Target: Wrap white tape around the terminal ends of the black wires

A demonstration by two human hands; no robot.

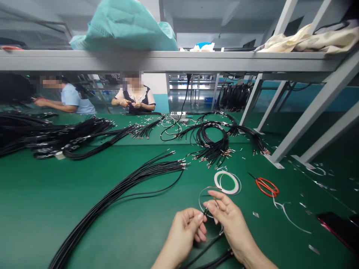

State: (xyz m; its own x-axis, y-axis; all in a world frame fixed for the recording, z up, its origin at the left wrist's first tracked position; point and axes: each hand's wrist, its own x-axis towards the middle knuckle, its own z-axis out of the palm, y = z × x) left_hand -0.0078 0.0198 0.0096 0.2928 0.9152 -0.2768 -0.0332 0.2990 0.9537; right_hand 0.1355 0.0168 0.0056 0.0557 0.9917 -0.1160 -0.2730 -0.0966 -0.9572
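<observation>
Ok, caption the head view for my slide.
Left hand and right hand hold a black wire end over a green bench mat.

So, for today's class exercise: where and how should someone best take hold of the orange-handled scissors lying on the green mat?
Grip the two orange finger loops of the scissors, coming down from above on the side of the right hand. The scissors lie flat, loops toward that hand, thin blades pointing away, so the loops look like the broadest, safest hold.

2 hands, 2 co-wkrs
</observation>
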